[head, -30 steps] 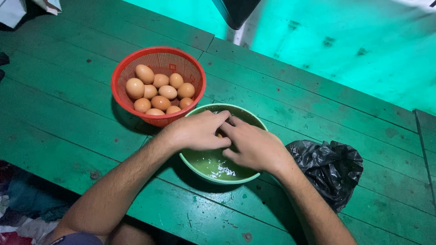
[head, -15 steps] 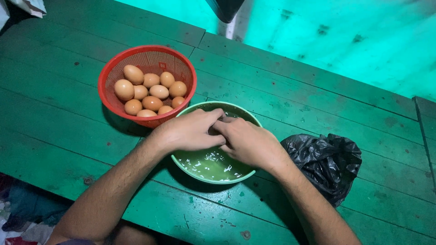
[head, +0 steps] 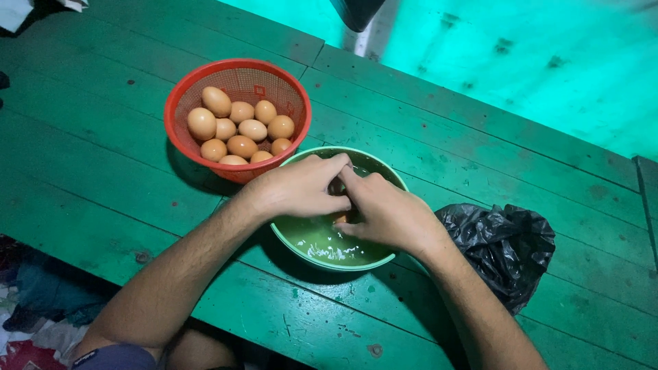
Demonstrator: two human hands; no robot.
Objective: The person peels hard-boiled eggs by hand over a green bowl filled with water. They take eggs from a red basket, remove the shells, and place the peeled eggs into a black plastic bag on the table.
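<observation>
- Egg (head: 340,218): only a small brown sliver shows between the two hands, above the green bowl (head: 384,259); most of it is hidden by the fingers.
- Left hand (head: 298,188): comes in from 9 o'clock, fingers curled over the egg from above, thumb pressed toward the other hand. Grip is closed on the shell as far as can be seen.
- Right hand (head: 387,216): comes in from 4 o'clock, thumb and fingertips meeting the left hand at the egg. Grip also closed on it; the exact contact points are hidden.
- Bowl content: pale, wet liquid with white flecks pools at the bottom, directly below the hands.
- Handling judgement: egg is light, stiff but brittle; shell gives way under point pressure, so it is best held around its sides with spread fingertips. Wet shell is likely slippery.
- Red basket (head: 236,120): at 11 o'clock from the bowl, touching or just beside its rim, holding a heap of whole brown eggs (head: 240,130).
- Black plastic bag (head: 500,250): crumpled at 3 o'clock from the bowl, near it.
- Surface (head: 103,171): green painted planks, worn.
</observation>
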